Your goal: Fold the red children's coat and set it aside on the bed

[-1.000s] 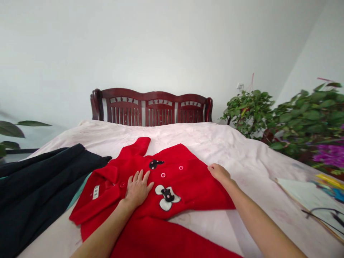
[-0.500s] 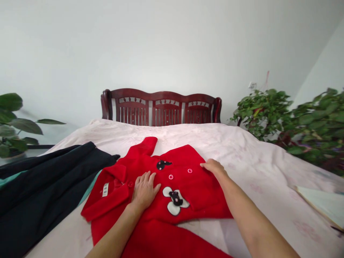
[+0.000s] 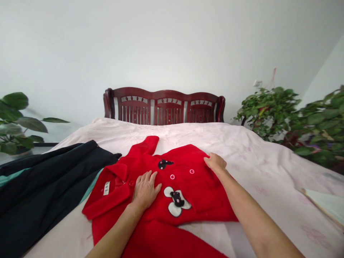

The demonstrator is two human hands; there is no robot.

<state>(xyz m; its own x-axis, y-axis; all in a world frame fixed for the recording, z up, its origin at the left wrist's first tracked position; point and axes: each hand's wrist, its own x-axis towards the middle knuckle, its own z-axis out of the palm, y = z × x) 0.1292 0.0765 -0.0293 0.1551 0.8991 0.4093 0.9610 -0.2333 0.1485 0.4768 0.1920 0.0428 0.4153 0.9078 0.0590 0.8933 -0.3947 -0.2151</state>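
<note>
Red coat (image 3: 188, 186) laid flat at middle of bed (image 3: 249, 147). Left hand (image 3: 145, 190) pressed on chest, fingers spread. Right hand (image 3: 215, 163) curled at coat's right edge; pinch cannot be told. Smoothing judged in hand; even pull needed next.

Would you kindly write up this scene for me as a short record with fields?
Surface: pale pink sheet, with a wooden headboard behind it
Left hand: flat, fingers spread, resting on the red coat beside its buttons
Right hand: on the coat's far right edge, fingers curled; grip unclear
Beside: dark garment lying to the coat's left
Around: leafy plants at the right
</note>
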